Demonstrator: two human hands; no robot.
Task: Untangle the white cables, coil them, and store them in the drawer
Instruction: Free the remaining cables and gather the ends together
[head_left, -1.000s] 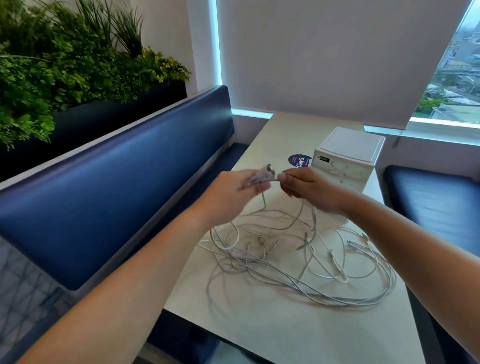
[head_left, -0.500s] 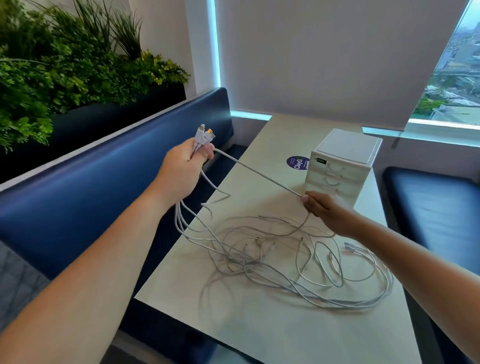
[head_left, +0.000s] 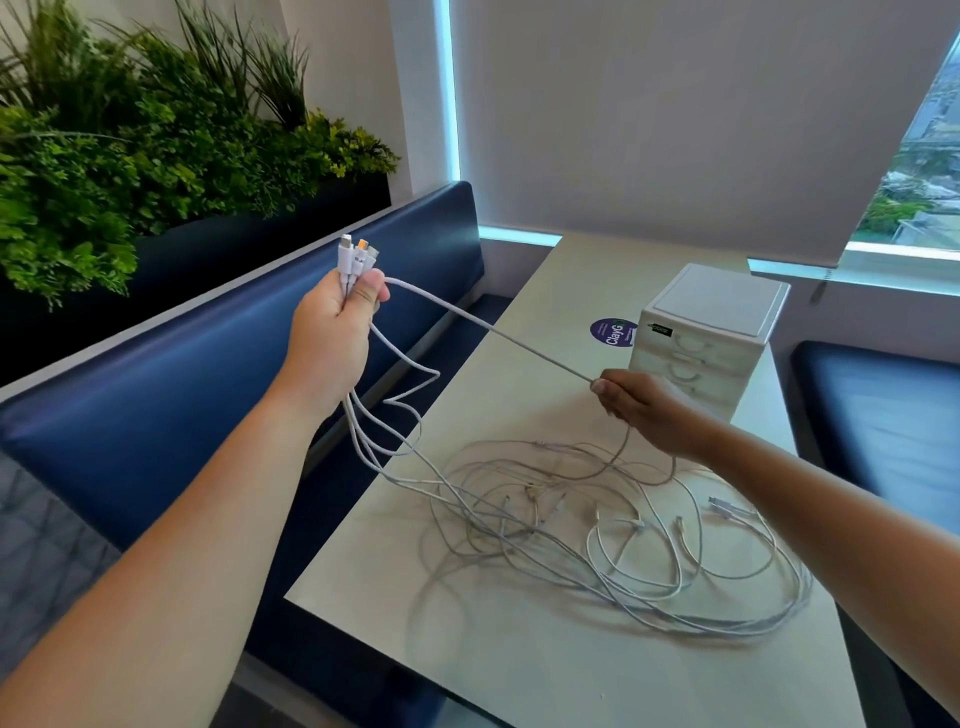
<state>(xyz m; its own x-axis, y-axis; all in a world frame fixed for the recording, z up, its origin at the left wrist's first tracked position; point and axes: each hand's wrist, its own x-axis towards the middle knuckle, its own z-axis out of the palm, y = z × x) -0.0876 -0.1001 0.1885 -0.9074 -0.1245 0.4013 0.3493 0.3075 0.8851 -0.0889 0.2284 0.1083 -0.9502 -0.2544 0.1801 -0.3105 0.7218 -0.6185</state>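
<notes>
Blue bench (head_left: 182, 405) at nine o'clock; drawer box (head_left: 711, 338) at one o'clock, behind the cable pile (head_left: 597, 519); left hand (head_left: 332, 332) grips plugs (head_left: 356, 254) pointing up; right hand (head_left: 644, 410) pinches one tight cable (head_left: 493, 327) running ten to four.

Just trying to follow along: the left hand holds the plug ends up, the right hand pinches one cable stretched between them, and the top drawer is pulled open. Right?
Not quite. The head view shows the drawer unit with every drawer closed. The rest holds: left hand grips the plug ends, right hand pinches the taut cable.
</notes>
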